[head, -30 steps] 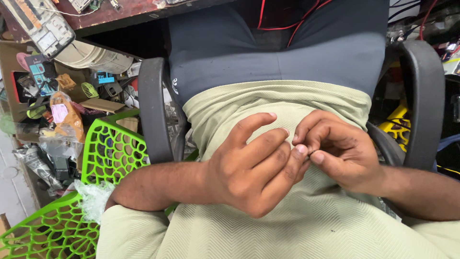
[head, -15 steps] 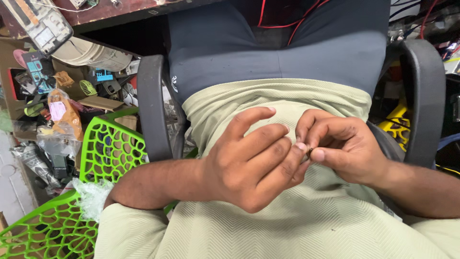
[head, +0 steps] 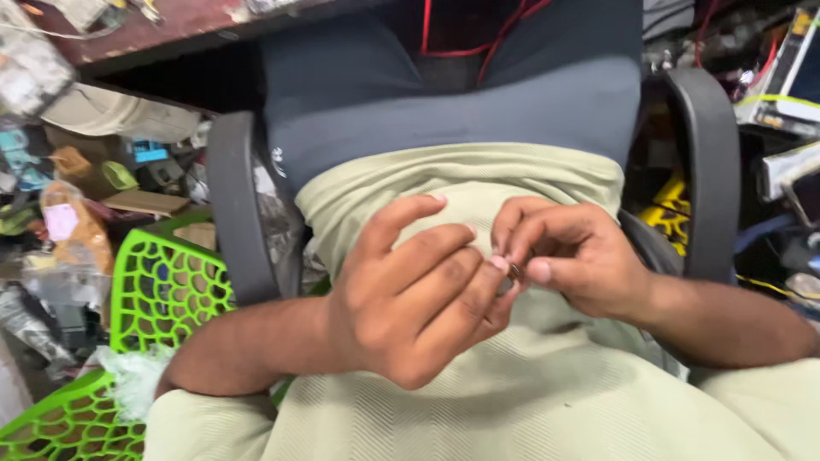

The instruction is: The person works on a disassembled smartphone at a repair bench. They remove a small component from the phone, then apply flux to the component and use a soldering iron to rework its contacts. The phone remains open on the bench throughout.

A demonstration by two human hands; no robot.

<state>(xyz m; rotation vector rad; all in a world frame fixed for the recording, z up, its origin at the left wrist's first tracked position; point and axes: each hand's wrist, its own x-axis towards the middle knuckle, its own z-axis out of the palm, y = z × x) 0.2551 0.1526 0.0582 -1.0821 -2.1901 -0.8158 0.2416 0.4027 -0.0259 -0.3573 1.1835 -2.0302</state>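
Two hands meet at the lap; left hand [head: 418, 299] curled, right hand [head: 568, 256] pinching a tiny dark piece [head: 514, 271].

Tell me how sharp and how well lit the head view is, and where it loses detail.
Head view: soft, even light, no glare; the left hand and right hand are fairly sharp, but the tiny dark piece pinched at their fingertips is too small to make out; the space under the desk edge falls into deep shadow; the green lattice basket is slightly smeared.

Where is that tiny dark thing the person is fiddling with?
In the head view, the tiny dark piece sits mid-frame over the lap, pinched between the fingertips of the left hand and the right hand.
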